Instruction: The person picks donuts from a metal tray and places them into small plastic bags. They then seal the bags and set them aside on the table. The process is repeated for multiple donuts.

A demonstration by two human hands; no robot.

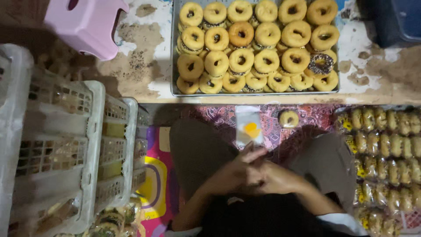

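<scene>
A shallow metal tray (pixel 173 52) with a thin raised rim sits on a rough, patchy bench (pixel 140 66), heaped with round golden ring doughnuts (pixel 266 60), smooth and matte, stacked too deep to count; one at the tray's right side wears dark chocolate sprinkles (pixel 321 63). Just below the tray, a single plain doughnut (pixel 288 118) lies alone on a patterned reddish cloth (pixel 219 115). Lower still, the left hand (pixel 232 173) and right hand (pixel 267 175) meet, fingers curled together around the bottom of one small clear plastic bag (pixel 248 127), glossy and flat with an orange patch, standing up toward the tray. Right of the tray's lower corner lie rows of wrapped doughnuts (pixel 386 145) in shiny film. Left of the tray stand two white lattice plastic crates (pixel 94 149) and one pink plastic stool (pixel 87 24).
</scene>
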